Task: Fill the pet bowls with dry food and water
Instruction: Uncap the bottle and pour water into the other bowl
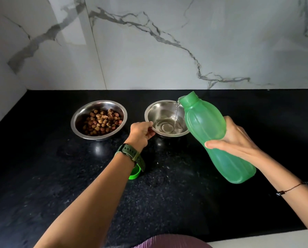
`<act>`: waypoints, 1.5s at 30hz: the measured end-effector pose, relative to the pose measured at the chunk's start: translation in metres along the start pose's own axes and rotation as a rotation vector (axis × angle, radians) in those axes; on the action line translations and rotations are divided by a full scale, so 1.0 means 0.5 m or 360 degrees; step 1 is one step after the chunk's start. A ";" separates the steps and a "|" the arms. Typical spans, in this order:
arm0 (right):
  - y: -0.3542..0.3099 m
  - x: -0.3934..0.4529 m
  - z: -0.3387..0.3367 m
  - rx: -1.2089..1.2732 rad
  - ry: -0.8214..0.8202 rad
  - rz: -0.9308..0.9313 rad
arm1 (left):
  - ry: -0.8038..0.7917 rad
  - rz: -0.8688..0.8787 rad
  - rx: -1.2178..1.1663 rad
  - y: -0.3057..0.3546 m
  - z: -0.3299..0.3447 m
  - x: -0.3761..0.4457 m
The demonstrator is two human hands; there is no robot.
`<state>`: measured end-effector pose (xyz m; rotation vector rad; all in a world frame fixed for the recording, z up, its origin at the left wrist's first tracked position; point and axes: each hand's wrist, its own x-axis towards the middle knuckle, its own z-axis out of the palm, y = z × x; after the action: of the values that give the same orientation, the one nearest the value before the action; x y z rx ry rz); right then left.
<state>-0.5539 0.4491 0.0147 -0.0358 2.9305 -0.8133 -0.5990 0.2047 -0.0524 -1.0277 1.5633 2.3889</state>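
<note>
Left hand (141,132): my fingers and thumb pinch the near-left rim of the water bowl (156,113), steadying it on the counter (185,185).
Right hand (236,140): wrapped round the middle of the bottle (210,129), thumb across the near side, fingers behind.
Bottle: green, uncapped, tilted with its neck over the right rim of the water bowl.
Water (176,111): a thin stream falls from the neck into the bowl; a shallow pool covers the bottom.
Food bowl (81,115): steel, just left of the water bowl, not touching it; holds brown kibble (102,124).
Cap (135,173): green, on the counter, partly hidden under my left wrist.
Watch (130,154): green strap, on my left wrist.
Wall (149,42): white marble behind the counter.
</note>
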 end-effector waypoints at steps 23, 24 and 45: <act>-0.009 0.019 -0.018 -0.0086 -0.0119 -0.0006 | -0.0013 0.0028 -0.0036 -0.009 -0.012 -0.001; -0.009 0.018 -0.020 -0.0091 -0.0124 -0.0005 | -0.0014 0.0029 -0.0035 -0.009 -0.012 -0.002; -0.010 0.030 -0.035 -0.0164 -0.0192 -0.0019 | -0.0039 0.0055 -0.0017 -0.011 -0.014 -0.002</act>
<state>-0.5706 0.4532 0.0308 -0.1063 2.8574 -0.6376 -0.5926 0.2013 -0.0577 -0.9778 1.5746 2.4255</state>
